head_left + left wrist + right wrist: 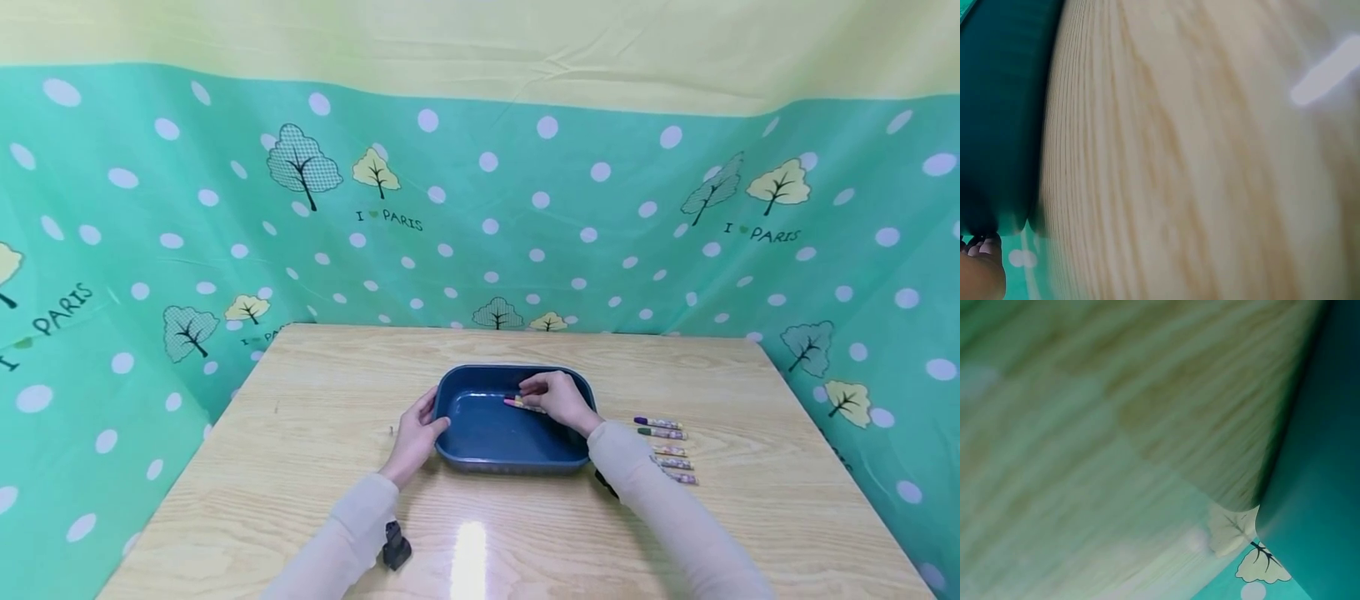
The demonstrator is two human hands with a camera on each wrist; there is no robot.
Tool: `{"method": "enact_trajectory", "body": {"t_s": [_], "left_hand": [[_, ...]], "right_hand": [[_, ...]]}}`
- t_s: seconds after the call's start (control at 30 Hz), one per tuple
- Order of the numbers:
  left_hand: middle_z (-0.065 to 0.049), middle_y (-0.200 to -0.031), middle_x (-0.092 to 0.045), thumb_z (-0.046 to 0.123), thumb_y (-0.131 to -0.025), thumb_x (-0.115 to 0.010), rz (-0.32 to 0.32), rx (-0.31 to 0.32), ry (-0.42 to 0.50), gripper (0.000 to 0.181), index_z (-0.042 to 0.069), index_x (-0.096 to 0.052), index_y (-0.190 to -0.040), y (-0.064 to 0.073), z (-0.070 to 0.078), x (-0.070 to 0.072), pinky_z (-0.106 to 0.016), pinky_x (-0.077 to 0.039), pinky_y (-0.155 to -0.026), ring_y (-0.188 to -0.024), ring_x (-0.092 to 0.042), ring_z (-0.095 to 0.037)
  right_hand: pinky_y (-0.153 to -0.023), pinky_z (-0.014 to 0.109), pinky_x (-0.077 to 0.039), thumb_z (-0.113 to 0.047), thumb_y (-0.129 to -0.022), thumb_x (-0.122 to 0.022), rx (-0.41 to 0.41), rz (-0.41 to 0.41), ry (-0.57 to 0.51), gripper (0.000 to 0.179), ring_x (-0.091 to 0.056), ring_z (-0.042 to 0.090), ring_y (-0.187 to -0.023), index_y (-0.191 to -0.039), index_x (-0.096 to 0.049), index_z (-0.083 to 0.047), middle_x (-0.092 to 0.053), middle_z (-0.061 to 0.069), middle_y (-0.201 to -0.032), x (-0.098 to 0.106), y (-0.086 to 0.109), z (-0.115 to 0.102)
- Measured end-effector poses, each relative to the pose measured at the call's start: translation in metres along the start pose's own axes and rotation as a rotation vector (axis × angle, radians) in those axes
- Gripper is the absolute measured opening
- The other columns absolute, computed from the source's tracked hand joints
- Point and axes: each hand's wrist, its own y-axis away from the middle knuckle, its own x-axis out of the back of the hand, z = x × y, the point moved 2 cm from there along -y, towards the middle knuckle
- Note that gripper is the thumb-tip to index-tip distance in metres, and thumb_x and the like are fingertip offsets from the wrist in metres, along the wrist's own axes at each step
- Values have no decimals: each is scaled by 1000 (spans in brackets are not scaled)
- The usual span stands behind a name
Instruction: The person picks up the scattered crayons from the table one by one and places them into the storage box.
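A dark blue rectangular basin stands on the wooden table. My left hand grips its left wall, thumb over the rim and fingers on the outside. The left wrist view shows that hand at the basin's end wall. Inside the basin, near the back right, my right hand pinches a pink-tipped crayon low over the floor. A dark-tipped crayon lies right behind it, partly hidden by the fingers. In the right wrist view only the basin's outer wall shows, not the hand.
Several crayons lie in a column right of the basin, among them a purple-tipped crayon and a green-tipped crayon. The right sleeve partly covers the nearer ones. A patterned green curtain hangs behind the table.
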Motion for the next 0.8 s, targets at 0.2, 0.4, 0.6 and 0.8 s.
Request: {"method": "enact_trajectory", "body": {"t_s": [0.2,0.4,0.6,0.8], "left_hand": [[-23,-143,-35,-5,-83,-53,-7,5,-10,61,1,-33,-140,0,1,-1,-43,-38,-102,-130,-37,-36],[-21,-144,-34,-5,-83,-53,13,22,-4,61,3,-34,-141,0,3,0,-40,-38,-103,-131,-36,-33],[-23,-144,-32,-6,-84,-51,-1,8,-8,60,1,-32,-141,1,4,0,-42,-37,-104,-131,-35,-35],[-25,-144,-31,-7,-84,-52,-18,13,6,61,-1,-30,-141,-1,3,2,-43,-36,-104,-131,-33,-37]], "right_hand": [[-72,28,-57,-8,-82,-65,-12,2,-21,22,-64,12,-85,-104,-69,-8,-70,1,-93,0,-1,0],[-75,29,-57,-9,-83,-64,33,-24,-68,27,-65,15,-90,-110,-66,-7,-69,6,-100,5,2,-7],[-79,32,-56,-14,-84,-64,43,-48,-29,30,-64,17,-95,-114,-65,-8,-68,7,-107,22,9,-18],[-83,34,-55,-17,-85,-64,61,-51,31,31,-63,21,-101,-115,-64,-8,-67,7,-110,48,18,-27]]}}
